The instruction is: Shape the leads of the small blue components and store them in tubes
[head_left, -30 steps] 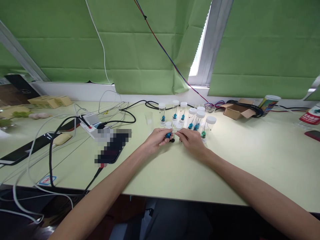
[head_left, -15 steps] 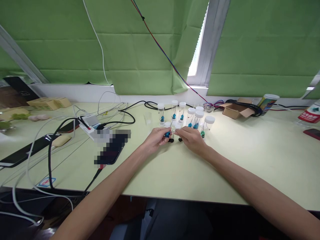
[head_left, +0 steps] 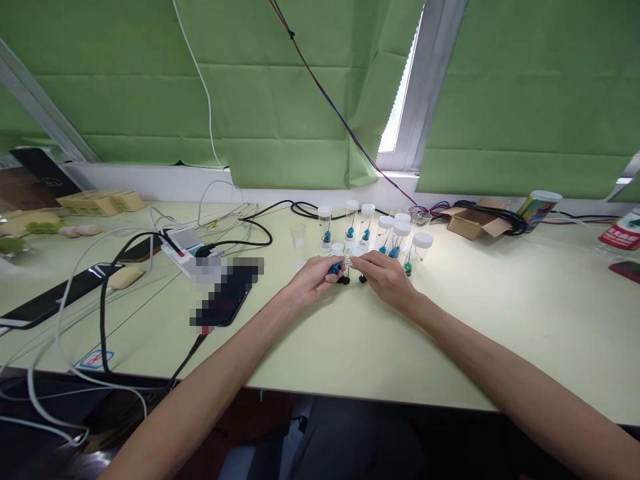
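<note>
My left hand [head_left: 316, 277] is closed around a small blue piece [head_left: 335, 268], which shows between thumb and fingers. My right hand [head_left: 386, 277] pinches at thin, pale wire-like strands [head_left: 349, 261] beside that piece. The fingertips of both hands nearly meet, and the strands are too fine to make out well. Just behind stand several clear vials with white caps, such as one on the left [head_left: 326, 233] with a blue piece inside and one on the right [head_left: 421, 245] with a green piece. Small black pieces [head_left: 345, 280] lie under my fingers, partly hidden.
An uncapped clear cup [head_left: 299, 237] stands left of the vials. Further left are a phone [head_left: 237, 293], a white power strip [head_left: 193, 263] and tangled cables. An open cardboard box [head_left: 467, 223] and a printed canister [head_left: 543, 207] stand at the back right.
The view has shifted slightly. Both hands stay together in front of the vials, and the blue piece in my left hand has turned a little.
</note>
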`<action>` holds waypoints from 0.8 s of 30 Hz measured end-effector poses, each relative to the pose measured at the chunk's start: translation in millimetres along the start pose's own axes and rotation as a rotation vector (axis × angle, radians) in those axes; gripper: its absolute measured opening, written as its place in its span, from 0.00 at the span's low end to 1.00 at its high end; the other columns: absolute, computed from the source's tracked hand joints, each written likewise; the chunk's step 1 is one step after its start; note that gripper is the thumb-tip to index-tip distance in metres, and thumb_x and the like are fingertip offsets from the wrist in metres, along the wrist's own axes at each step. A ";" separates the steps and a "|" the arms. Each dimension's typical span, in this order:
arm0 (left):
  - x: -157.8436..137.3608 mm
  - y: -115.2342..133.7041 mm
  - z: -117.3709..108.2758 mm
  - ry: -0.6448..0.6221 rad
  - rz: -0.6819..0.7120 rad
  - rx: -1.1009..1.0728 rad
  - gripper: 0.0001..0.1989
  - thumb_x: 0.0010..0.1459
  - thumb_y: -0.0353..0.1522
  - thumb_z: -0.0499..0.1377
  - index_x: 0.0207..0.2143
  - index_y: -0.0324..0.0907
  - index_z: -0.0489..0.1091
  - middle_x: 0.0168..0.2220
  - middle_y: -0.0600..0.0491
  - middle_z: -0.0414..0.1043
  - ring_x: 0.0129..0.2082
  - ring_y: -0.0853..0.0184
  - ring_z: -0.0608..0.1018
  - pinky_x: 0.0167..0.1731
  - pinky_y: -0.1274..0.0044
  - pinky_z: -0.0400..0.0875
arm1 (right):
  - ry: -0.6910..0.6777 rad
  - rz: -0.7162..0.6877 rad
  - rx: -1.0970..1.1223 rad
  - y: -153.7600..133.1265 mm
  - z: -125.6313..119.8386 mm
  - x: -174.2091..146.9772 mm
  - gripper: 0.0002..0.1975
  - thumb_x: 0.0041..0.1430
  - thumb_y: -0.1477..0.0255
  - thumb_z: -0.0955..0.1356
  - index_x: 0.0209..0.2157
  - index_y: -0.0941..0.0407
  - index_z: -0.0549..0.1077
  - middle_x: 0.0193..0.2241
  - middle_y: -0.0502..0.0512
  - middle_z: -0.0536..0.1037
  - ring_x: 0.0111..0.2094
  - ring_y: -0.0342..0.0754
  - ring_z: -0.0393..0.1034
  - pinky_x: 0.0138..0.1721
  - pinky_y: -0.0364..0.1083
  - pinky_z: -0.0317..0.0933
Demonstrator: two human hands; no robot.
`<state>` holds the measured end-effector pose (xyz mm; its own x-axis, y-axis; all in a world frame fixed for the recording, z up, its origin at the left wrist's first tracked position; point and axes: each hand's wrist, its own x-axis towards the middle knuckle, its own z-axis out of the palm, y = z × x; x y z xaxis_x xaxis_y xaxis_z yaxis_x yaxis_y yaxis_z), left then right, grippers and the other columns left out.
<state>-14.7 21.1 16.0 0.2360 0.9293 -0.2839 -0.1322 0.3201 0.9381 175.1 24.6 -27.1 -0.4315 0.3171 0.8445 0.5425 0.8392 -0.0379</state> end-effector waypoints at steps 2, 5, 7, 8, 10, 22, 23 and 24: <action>1.1 -0.9 -1.4 0.001 0.018 0.002 0.11 0.57 0.31 0.63 0.23 0.34 0.71 0.23 0.54 0.65 0.12 0.84 0.56 0.08 0.86 0.43 | 0.004 0.071 0.073 -2.0 2.4 -0.2 0.13 0.71 0.71 0.61 0.44 0.51 0.78 0.33 0.56 0.78 0.34 0.47 0.73 0.35 0.45 0.68; 2.1 -2.7 -2.6 0.006 0.052 0.024 0.12 0.57 0.32 0.63 0.23 0.35 0.70 0.21 0.55 0.65 0.12 0.84 0.56 0.09 0.85 0.44 | 0.014 0.153 0.156 -7.0 3.9 0.9 0.12 0.70 0.67 0.63 0.44 0.52 0.79 0.32 0.55 0.76 0.32 0.45 0.72 0.34 0.44 0.67; 2.0 -3.5 -2.4 0.021 0.063 0.042 0.13 0.58 0.33 0.62 0.23 0.35 0.70 0.19 0.56 0.63 0.11 0.83 0.56 0.09 0.85 0.44 | 0.027 0.197 0.198 -11.4 3.0 2.9 0.13 0.70 0.66 0.63 0.43 0.54 0.79 0.32 0.55 0.76 0.32 0.45 0.71 0.34 0.44 0.66; 1.9 -3.7 -2.1 0.029 0.067 0.049 0.13 0.58 0.32 0.62 0.23 0.34 0.70 0.18 0.56 0.63 0.11 0.83 0.56 0.10 0.84 0.44 | 0.010 0.247 0.219 -13.9 2.0 4.2 0.14 0.70 0.65 0.63 0.44 0.54 0.79 0.32 0.55 0.76 0.32 0.45 0.71 0.34 0.44 0.66; 1.5 -3.6 -1.4 0.041 0.072 0.050 0.13 0.59 0.32 0.61 0.23 0.34 0.70 0.18 0.56 0.63 0.11 0.83 0.56 0.10 0.84 0.45 | -0.023 0.332 0.268 -18.8 -0.5 6.9 0.15 0.70 0.63 0.63 0.43 0.54 0.80 0.30 0.54 0.75 0.30 0.44 0.71 0.33 0.44 0.65; 3.0 -5.9 -2.5 0.036 0.145 0.061 0.15 0.57 0.36 0.63 0.23 0.34 0.70 0.21 0.54 0.66 0.12 0.82 0.58 0.11 0.83 0.44 | -0.001 0.409 0.409 -15.5 2.2 4.9 0.15 0.70 0.66 0.63 0.42 0.54 0.81 0.22 0.50 0.73 0.22 0.43 0.68 0.28 0.45 0.64; 2.8 -6.0 -2.3 0.039 0.147 0.066 0.15 0.58 0.36 0.62 0.24 0.34 0.71 0.22 0.54 0.66 0.12 0.82 0.58 0.11 0.83 0.44 | 0.012 0.389 0.390 -13.4 3.3 3.5 0.15 0.70 0.66 0.63 0.42 0.54 0.80 0.23 0.51 0.75 0.22 0.43 0.69 0.29 0.45 0.65; 2.6 -6.1 -2.1 0.044 0.151 0.072 0.15 0.58 0.36 0.62 0.24 0.34 0.71 0.22 0.54 0.66 0.12 0.82 0.59 0.11 0.83 0.44 | 0.025 0.369 0.367 -11.4 4.2 2.2 0.14 0.70 0.66 0.63 0.41 0.54 0.80 0.24 0.52 0.76 0.22 0.43 0.69 0.29 0.45 0.65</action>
<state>-15.3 22.0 9.2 0.1762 0.9735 -0.1459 -0.0935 0.1641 0.9820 165.0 17.6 -27.1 -0.2390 0.6144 0.7519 0.3646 0.7745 -0.5169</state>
